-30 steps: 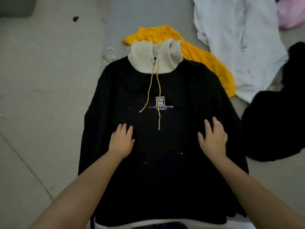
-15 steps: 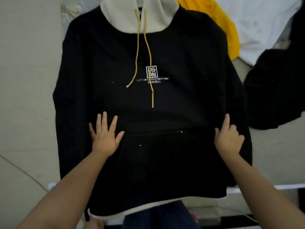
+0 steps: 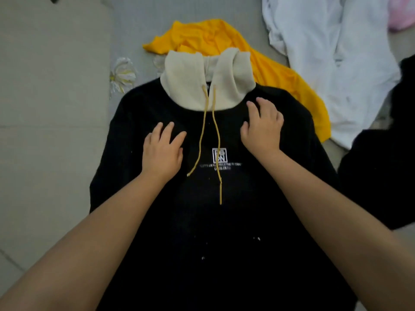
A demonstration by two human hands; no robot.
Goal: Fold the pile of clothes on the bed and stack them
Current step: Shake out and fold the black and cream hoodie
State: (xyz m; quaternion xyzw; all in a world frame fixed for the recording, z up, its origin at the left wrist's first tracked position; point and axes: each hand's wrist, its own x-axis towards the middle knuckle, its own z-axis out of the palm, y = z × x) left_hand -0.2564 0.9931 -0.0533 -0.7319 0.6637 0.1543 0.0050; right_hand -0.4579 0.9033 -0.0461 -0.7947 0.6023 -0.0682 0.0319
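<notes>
Head view, described between two people.

**Q:** What are the hands doing?

**A:** Both lie palm-down on a black hoodie [image 3: 202, 221]. The left hand [image 3: 162, 151] rests on the chest, just left of the yellow drawstrings [image 3: 216, 140], its fingers spread and straight, gripping nothing. The right hand [image 3: 263, 126] sits higher, near the right shoulder and just below the cream hood [image 3: 206, 79]; its fingers bend slightly at the tips, pressing the cloth, not pinching it.

**Q:** Where is the hoodie?

**A:** It lies front-up on the bed [image 3: 56, 108], hood away from the person, hem toward them. A small white logo [image 3: 219, 155] shows between the two hands.

**Q:** What surrounds it?

**A:** A yellow garment [image 3: 280, 70] lies crumpled behind the hood, partly under it. A white garment [image 3: 336, 63] lies further right, a dark garment [image 3: 381, 176] is at the right edge, and something pink [image 3: 402, 12] shows in the top right corner.

**Q:** How should this step go?

**A:** It looks like smoothing before the fold. I would sweep both palms outward from the centre toward the shoulders, keeping them flat so the cloth does not bunch. Tucking the drawstrings straight helps. The sleeves are hard to see against the black body, so find them by feel before folding. The hood overlaps the yellow garment, so lift it clear so that garment is not dragged along.
</notes>
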